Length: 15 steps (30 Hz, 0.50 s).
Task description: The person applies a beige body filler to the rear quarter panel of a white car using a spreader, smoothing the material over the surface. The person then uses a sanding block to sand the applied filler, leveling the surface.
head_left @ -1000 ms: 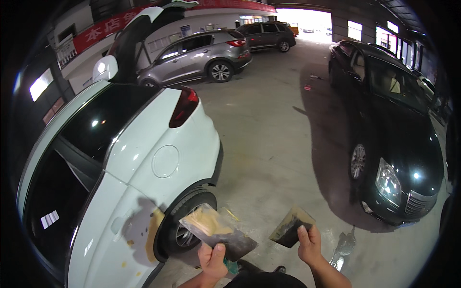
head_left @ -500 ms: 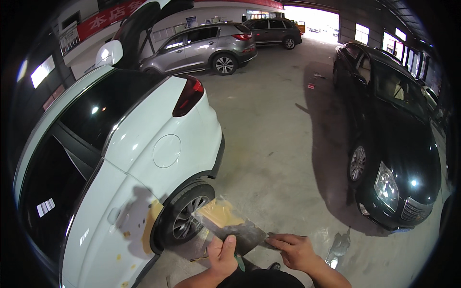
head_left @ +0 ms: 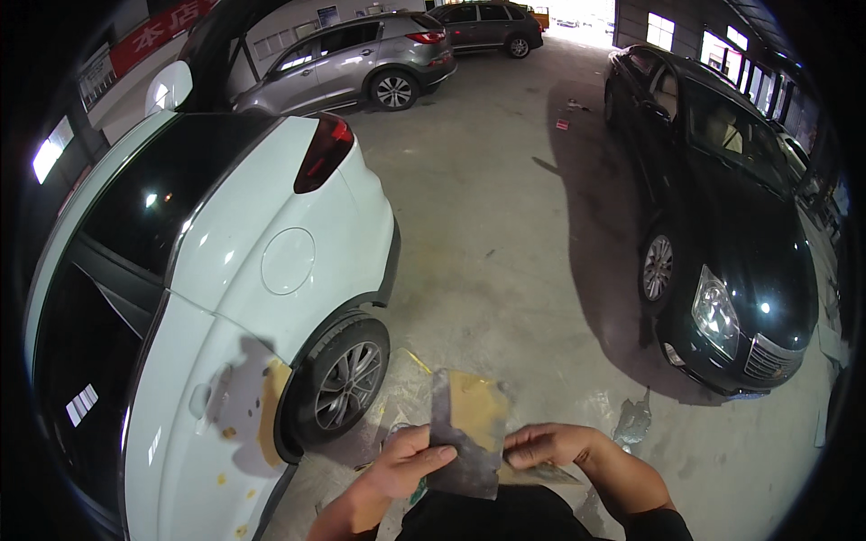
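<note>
Inside a vehicle workshop, a person in dark clothing holds a dark grey flat board point(head_left: 465, 473) loaded with yellow-tan putty point(head_left: 478, 408), tilted in front of the body at the lower centre of the view; the left hand point(head_left: 410, 462) clamps the board's left side, thumb laid across its face and the other fingers mostly hidden; the right hand point(head_left: 546, 446) is curled at the board's right edge, pinching a flat spreader point(head_left: 548, 473) whose tan-smeared blade shows below the knuckles, though whether the blade touches the board cannot be told; to the left stands a white car point(head_left: 225, 261), its rear wheel point(head_left: 347, 383) near the left forearm; a tan filler patch point(head_left: 272, 415) lines the body panel in front of that wheel, with small yellow spots point(head_left: 223, 480) lower down; a black sedan point(head_left: 731, 216) faces the viewer on the right, well apart across the concrete floor point(head_left: 469, 225); in the background, a silver-grey SUV point(head_left: 361, 63) and a darker SUV point(head_left: 487, 25) are parked, and a red banner point(head_left: 162, 38) hangs at upper left.
</note>
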### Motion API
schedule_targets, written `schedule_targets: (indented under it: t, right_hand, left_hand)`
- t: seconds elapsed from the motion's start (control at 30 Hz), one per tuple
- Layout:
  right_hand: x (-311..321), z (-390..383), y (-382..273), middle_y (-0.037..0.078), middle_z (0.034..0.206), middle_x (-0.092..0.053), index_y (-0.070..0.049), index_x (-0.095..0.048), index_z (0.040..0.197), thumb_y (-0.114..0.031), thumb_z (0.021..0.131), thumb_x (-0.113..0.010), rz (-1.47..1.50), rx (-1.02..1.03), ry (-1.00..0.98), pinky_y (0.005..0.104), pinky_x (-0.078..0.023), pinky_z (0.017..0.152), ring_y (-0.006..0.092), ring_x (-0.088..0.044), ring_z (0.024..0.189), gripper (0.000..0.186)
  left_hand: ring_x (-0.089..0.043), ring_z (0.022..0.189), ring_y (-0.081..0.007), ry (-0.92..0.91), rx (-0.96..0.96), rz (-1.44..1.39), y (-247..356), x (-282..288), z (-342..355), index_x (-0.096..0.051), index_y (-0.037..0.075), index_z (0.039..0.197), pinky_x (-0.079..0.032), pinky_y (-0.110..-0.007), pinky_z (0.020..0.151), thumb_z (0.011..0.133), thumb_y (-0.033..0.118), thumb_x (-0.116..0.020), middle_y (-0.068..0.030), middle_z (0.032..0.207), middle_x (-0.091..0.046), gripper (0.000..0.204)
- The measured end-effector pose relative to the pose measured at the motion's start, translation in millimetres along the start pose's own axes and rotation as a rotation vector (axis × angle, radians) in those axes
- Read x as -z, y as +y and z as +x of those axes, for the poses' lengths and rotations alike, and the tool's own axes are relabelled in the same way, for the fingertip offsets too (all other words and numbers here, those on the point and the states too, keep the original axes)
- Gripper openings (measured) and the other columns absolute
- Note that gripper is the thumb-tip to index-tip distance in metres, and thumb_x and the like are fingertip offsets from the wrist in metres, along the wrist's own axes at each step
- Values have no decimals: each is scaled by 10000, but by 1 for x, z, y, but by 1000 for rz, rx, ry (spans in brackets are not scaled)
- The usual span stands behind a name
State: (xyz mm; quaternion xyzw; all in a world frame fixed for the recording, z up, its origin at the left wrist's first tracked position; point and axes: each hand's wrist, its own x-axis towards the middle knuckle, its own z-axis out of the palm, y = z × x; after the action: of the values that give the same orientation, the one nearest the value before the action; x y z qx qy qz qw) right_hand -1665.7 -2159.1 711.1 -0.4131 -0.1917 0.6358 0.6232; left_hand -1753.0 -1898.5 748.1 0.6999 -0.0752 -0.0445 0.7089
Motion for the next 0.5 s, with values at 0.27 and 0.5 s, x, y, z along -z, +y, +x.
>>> schedule_targets:
  t: [0.27,0.5]
  right_hand:
    - [-32,25,-28,23,789,-547,-46,-554,1011,-482,1035,-396,341,945,582,264,-427,611,100,-509,676,465]
    - [-39,39,29,-9,845,-561,-32,-555,994,-251,954,-553,-245,730,649,253,-443,712,65,-507,777,223]
  left_hand:
    - [-449,710,-41,4,171,-238,11,-23,-2,-619,-12,1039,-384,-245,613,968,105,-597,61,783,-544,139]
    - [-555,984,-71,57,139,-448,23,-21,-4,-582,-35,1228,-443,-242,872,987,98,-557,-24,1104,-646,276]
